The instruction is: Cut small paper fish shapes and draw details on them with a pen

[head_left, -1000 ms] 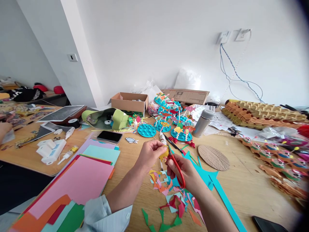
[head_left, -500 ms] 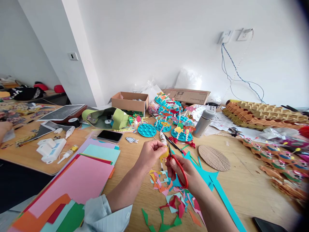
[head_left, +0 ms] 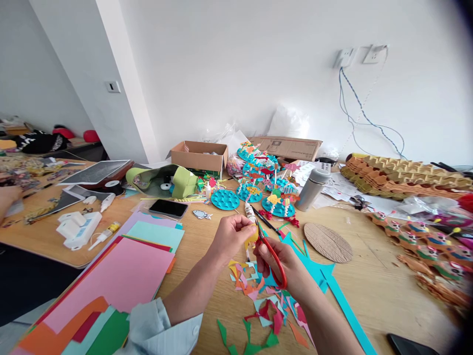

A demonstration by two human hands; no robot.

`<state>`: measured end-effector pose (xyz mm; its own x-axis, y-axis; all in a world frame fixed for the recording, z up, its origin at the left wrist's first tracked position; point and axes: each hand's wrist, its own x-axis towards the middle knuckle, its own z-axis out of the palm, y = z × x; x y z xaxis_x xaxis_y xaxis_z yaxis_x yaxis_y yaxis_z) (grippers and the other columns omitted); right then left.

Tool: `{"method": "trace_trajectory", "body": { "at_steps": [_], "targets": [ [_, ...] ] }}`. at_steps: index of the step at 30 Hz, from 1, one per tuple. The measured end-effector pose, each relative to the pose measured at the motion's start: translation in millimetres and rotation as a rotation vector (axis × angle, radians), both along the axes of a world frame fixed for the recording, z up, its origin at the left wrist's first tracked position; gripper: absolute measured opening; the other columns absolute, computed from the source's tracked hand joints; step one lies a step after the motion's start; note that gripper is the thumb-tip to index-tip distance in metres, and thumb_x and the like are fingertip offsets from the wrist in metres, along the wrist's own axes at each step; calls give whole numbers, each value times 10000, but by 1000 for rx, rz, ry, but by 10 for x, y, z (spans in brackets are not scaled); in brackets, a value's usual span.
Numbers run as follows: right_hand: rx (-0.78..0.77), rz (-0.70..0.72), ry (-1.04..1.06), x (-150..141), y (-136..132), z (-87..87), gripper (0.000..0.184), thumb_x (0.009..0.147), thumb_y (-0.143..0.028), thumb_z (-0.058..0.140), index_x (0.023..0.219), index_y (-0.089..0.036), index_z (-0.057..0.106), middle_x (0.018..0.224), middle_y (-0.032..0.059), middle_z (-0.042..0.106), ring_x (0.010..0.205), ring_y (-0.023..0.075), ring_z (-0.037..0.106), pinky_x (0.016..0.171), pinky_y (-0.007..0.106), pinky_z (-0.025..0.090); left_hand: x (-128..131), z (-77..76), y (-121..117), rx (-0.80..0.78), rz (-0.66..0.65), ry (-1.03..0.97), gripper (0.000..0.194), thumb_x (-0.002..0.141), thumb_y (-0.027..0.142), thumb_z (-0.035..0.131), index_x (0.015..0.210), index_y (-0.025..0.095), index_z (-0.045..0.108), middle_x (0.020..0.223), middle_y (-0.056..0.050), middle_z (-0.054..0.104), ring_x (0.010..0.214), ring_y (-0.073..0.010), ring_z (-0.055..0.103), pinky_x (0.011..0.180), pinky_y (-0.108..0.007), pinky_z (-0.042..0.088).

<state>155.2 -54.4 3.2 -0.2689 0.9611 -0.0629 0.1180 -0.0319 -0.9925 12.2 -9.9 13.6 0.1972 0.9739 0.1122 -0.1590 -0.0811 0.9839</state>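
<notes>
Left hand's grip (head_left: 233,234) pinches small yellow paper piece (head_left: 253,234) above wooden desk (head_left: 369,301); right hand's grip (head_left: 277,259) closed round red-handled metal scissors (head_left: 274,254), long axis pointing away, blades just right of paper.

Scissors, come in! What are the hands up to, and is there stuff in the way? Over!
Right hand: gripping red-handled scissors. Left hand: pinching yellow paper at the blades. Paper scraps scattered below the hands.

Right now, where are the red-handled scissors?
In the head view, the red-handled scissors are just right of and below centre, held in the right hand, blades close by the yellow paper in the left hand.
</notes>
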Motion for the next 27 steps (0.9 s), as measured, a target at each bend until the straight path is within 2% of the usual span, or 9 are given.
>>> {"method": "trace_trajectory", "body": {
  "at_steps": [10,27],
  "targets": [
    [-1,0,6,-17,-11,-5,551,732,-716,590,739,-167,543,548,-7,582,463,104,511,462,226,392,-10,-3,17,20,3,13,177,644,306,656,631,141,593,563,20,549,529,-93,455,513,-214,348],
    [-23,-28,-16,-22,-5,-9,536,704,-708,617,687,-185,498,524,-22,574,444,95,494,436,214,362,-4,12,3,10,6,-2,171,635,303,661,614,147,594,549,26,540,521,-90,456,511,-211,334]
  ]
}}
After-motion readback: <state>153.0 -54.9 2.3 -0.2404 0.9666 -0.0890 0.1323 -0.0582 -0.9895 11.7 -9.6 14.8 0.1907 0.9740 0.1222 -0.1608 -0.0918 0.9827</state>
